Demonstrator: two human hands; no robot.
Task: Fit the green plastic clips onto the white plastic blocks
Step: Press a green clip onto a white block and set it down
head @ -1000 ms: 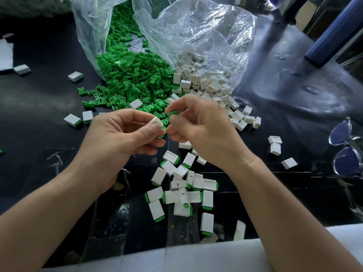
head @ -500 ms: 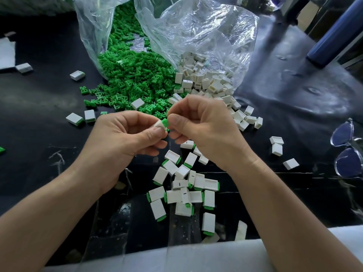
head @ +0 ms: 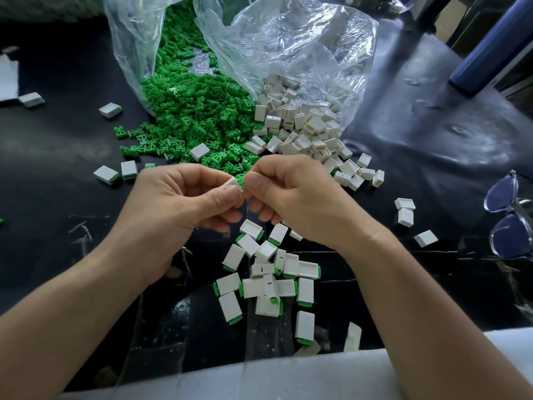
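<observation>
My left hand (head: 176, 206) pinches a small white block (head: 231, 182) between thumb and forefinger. My right hand (head: 294, 197) pinches a green clip (head: 240, 179) and holds it against the block's end; the fingers hide most of both parts. Behind the hands, a heap of loose green clips (head: 190, 116) spills from a clear plastic bag (head: 302, 44), and a heap of bare white blocks (head: 305, 131) lies to its right. Below the hands lies a pile of white blocks with green clips fitted (head: 271, 278).
The black table (head: 52, 145) carries scattered single blocks at left (head: 110, 110) and right (head: 405, 215). Clear-framed glasses (head: 510, 220) lie at the right edge. A dark blue cylinder (head: 493, 50) stands at the back right. White foam padding (head: 259, 379) lines the near edge.
The hands have closed together: the green clip, first held a little apart from the white block, now sits against the block's end.
</observation>
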